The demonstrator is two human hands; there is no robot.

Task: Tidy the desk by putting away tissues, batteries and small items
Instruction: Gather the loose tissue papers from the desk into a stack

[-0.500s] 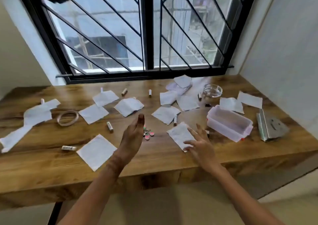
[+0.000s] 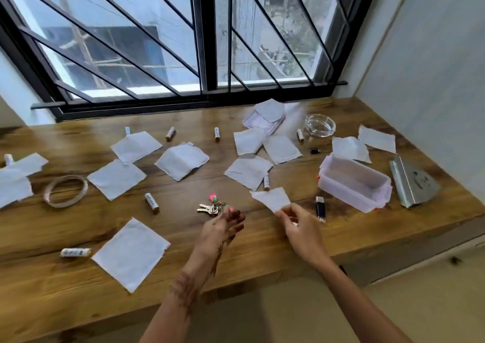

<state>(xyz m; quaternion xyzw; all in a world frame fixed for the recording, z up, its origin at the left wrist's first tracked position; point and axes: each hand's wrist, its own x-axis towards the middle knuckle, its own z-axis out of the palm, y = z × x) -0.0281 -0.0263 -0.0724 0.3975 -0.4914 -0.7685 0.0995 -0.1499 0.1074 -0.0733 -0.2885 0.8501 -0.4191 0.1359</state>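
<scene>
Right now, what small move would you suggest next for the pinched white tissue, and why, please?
Probably carry the white paper tissue rightward to the open translucent plastic box: the right hand pinches its corner, and the box stands close by.

No wording is legible anywhere. The battery [image 2: 152,203], at nine o'clock from the keys [image 2: 208,208], carries dark print too blurred to read.

Leftmost tissue [image 2: 11,185] cut by picture edge; keys [image 2: 207,208] partly behind left hand [image 2: 223,227]; battery [image 2: 151,202] print unreadable.
</scene>
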